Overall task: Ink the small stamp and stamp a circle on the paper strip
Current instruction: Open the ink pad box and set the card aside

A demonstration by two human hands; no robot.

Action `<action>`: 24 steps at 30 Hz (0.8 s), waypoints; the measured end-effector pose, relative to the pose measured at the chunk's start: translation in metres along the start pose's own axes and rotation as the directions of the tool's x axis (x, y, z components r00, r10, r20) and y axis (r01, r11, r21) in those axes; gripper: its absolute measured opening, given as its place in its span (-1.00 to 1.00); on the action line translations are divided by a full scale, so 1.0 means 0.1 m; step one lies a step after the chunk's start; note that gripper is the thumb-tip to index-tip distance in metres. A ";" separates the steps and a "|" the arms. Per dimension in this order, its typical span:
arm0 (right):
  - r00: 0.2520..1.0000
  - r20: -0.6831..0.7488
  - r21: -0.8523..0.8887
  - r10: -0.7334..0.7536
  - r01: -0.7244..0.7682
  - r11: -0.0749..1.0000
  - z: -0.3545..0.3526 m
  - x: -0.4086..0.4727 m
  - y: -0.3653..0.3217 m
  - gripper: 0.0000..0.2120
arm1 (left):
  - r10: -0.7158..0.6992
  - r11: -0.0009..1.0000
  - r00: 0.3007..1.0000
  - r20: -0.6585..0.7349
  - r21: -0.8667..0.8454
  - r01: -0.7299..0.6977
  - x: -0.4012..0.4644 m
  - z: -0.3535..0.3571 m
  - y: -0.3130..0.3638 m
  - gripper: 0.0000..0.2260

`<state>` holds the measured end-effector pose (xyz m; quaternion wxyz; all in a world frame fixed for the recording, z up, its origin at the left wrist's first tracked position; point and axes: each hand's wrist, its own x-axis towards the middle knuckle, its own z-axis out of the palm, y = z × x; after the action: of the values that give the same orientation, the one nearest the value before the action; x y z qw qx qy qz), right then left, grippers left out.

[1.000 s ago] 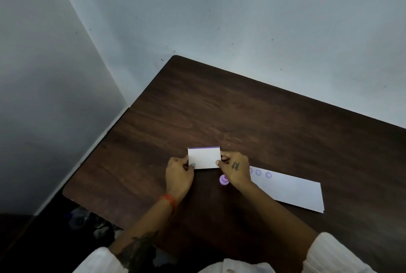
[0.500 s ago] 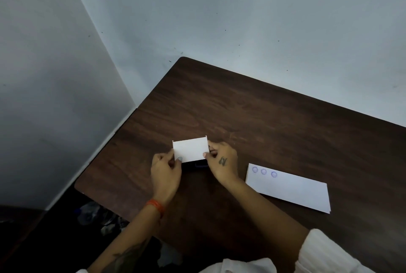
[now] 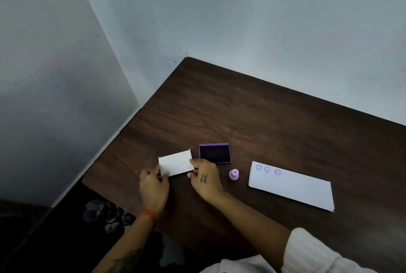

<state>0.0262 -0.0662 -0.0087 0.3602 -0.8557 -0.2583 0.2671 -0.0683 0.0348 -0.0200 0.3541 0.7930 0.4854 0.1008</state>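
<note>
On the dark wood-grain table (image 3: 274,119), the long white paper strip (image 3: 292,187) lies at your right, three purple circles already at its near end. The white rectangular lid (image 3: 175,163), held over the pad a moment ago, is now off to the left, pinched by your left hand (image 3: 153,187) and right hand (image 3: 205,179), exposing the purple square ink pad (image 3: 214,153). The small lilac plastic stamp (image 3: 233,174) stands untouched between pad and strip; inking can proceed once you free a hand.
</note>
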 end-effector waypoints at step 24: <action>0.901 -0.431 0.227 0.049 0.056 0.972 -0.90 -0.31 0.31 -0.60 | 0.514 0.857 0.834 0.204 -0.168 -0.487 -0.39 0.41 0.66 -0.37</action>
<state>0.0691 -0.1482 0.0300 0.5073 -0.8447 -0.1400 0.0981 -0.0216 -0.0354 0.0013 0.4142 0.8780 0.2080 0.1192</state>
